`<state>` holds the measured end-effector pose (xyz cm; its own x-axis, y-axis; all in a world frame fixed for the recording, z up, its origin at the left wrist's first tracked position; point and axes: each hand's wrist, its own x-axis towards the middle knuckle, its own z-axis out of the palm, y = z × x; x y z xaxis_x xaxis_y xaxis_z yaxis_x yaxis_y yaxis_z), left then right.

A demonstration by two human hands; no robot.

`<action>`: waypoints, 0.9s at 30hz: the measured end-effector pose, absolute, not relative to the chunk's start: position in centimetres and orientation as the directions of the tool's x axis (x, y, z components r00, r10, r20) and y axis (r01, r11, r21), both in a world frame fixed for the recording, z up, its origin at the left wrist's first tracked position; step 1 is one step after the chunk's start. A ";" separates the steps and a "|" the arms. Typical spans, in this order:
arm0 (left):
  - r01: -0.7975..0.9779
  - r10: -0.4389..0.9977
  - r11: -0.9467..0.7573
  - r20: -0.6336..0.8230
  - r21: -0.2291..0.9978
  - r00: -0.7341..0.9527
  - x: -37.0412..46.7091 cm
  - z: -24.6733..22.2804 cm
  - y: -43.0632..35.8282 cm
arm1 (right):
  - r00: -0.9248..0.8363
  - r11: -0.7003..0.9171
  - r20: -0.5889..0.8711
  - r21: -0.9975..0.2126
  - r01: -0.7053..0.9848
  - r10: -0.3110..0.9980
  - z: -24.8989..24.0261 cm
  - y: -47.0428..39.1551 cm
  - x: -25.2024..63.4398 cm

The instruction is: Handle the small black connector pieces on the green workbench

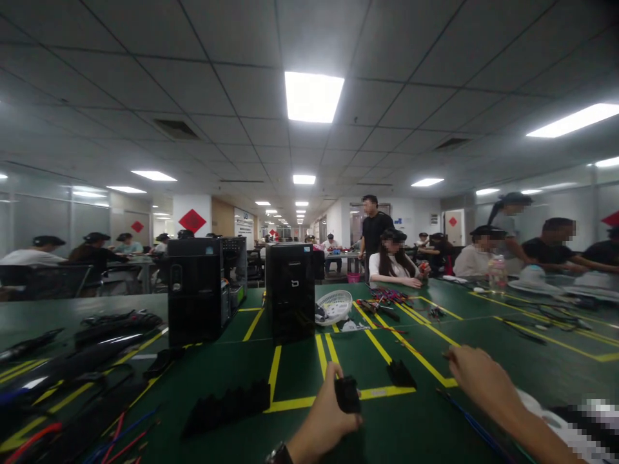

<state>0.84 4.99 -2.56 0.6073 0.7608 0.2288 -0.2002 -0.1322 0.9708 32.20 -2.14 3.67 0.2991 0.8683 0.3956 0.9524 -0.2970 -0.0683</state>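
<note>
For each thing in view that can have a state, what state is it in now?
left hand: closed around a small black part
right hand: held above the table, holding nothing
computer tower: upright
white basket: upright
ceiling light: on

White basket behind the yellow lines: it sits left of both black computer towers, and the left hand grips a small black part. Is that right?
Not quite. In the head view the white basket sits right of both black computer towers, beside the nearer one. The left hand does grip the small black part.
</note>
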 end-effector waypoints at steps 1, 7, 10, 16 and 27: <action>-0.252 0.778 -0.038 0.187 0.967 0.600 -0.2 -2.3 4.0 | 0.263 -0.248 0.430 -0.090 0.964 0.864 4.9 -2.2 30.0; -0.466 0.888 0.158 0.082 0.871 0.453 -5.6 -1.4 0.7 | 0.160 0.233 0.443 -0.706 0.669 0.882 6.8 -3.6 13.7; -0.578 0.910 0.149 0.118 0.802 0.398 -7.7 -2.5 0.9 | 0.045 0.315 0.353 -0.880 0.356 0.935 3.2 -2.9 7.2; -0.693 0.935 0.254 0.012 0.675 0.355 -10.8 -3.4 2.2 | 0.019 0.158 0.161 -0.981 0.110 0.987 -2.2 -1.1 2.2; -0.729 0.955 0.174 0.065 0.662 0.288 -8.2 -1.9 0.1 | -0.103 0.081 0.080 -0.997 0.000 0.991 -3.4 -3.3 1.9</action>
<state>-8.23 0.11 -1.88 0.2879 0.9555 0.0652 -0.7289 0.1744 0.6621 1.86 -3.27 -3.41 -0.1031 0.9914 0.0803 -0.0001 0.0807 -0.9967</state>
